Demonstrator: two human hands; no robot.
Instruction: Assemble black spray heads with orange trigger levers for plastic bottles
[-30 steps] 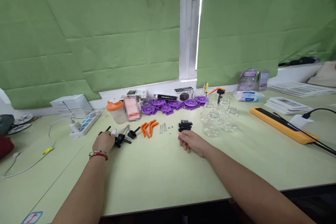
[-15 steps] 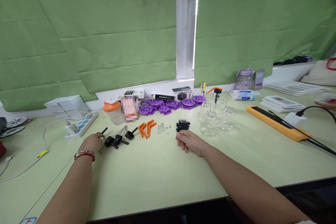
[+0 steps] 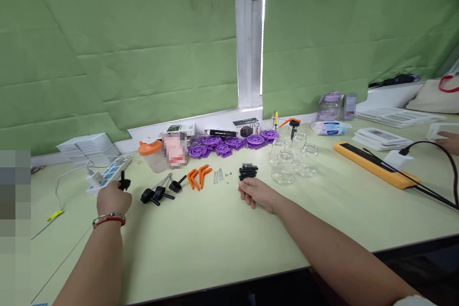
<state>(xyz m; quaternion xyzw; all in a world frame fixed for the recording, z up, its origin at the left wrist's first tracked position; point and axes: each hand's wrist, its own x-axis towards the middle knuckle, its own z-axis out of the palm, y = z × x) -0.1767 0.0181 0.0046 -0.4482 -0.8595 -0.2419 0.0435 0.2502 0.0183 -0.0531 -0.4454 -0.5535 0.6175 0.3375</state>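
Observation:
My left hand (image 3: 114, 198) is closed on a black round lid with a stem (image 3: 124, 183), held upright beside the power strip; part of the lid is hidden by the fingers. To its right lie three similar black lids (image 3: 160, 193) with stems, and thin metal rods (image 3: 164, 180). My right hand (image 3: 258, 193) rests on the table with fingers curled, right against several black rods (image 3: 248, 172) with small springs (image 3: 250, 165) behind them. What those fingers hold, if anything, is hidden. Between the hands lie orange bent levers (image 3: 199, 176), metal pins (image 3: 218, 175) and tiny metal bits (image 3: 227, 175).
Several glass jars (image 3: 283, 172) stand right of centre. Purple plastic wheels (image 3: 222, 146) and boxes line the wall, near an orange-lidded container (image 3: 151, 158). At left is a white power strip (image 3: 116, 168); at right, an orange one (image 3: 376, 165) with cables. Another person's hand (image 3: 449, 143) shows far right.
My left hand has moved left and lifted a black lid away from the others, its stem now upright. My right hand stays by the black rods. The view has shifted slightly.

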